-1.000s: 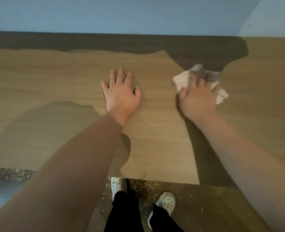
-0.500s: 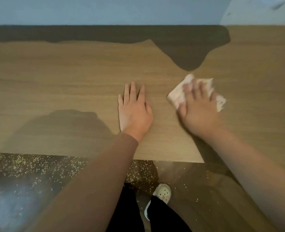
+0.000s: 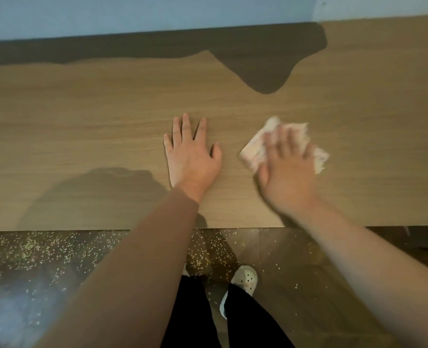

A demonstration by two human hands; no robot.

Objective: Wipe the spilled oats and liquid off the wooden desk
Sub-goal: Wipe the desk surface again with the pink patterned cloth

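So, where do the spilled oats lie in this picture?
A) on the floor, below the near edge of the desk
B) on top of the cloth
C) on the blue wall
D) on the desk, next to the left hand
A: the pale oats are scattered over the dark floor just below the desk; no grains show on the desk top.

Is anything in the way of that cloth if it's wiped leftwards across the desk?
Yes: the left hand lies flat on the wooden desk just left of the cloth, apart from it, in the path of a leftward sweep. The right hand presses the cloth. Toward the wall or rightwards, nothing visible blocks it.
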